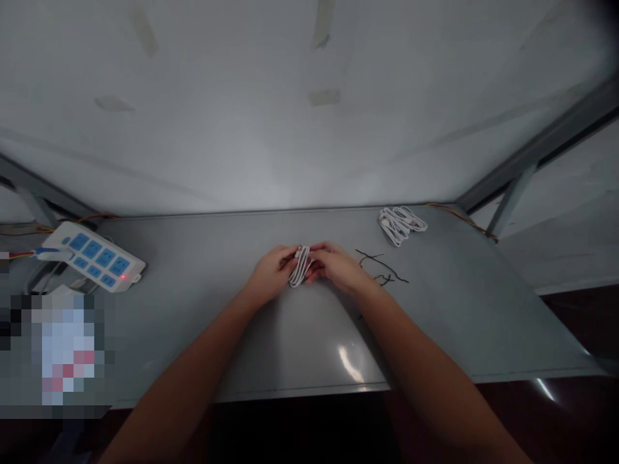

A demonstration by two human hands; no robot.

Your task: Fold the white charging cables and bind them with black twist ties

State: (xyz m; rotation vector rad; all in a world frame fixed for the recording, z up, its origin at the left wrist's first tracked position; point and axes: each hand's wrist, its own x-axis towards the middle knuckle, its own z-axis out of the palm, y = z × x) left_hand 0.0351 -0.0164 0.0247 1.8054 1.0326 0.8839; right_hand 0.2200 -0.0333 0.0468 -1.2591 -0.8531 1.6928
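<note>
A white cable, folded into a narrow bundle, is held between both my hands over the middle of the grey table. My left hand grips its left side with the fingers closed. On the other side, my right hand has its thumb and fingers closed around the right edge of the bundle. Several thin black twist ties lie loose just right of my right hand, partly hidden by my forearm. Farther back on the right rest more coiled white cables.
On the left lies a white power strip with blue sockets, a lit red light and a plug with wires. A blurred-out patch covers the near left corner. Metal frame bars rise at both ends, and a pale wall stands behind.
</note>
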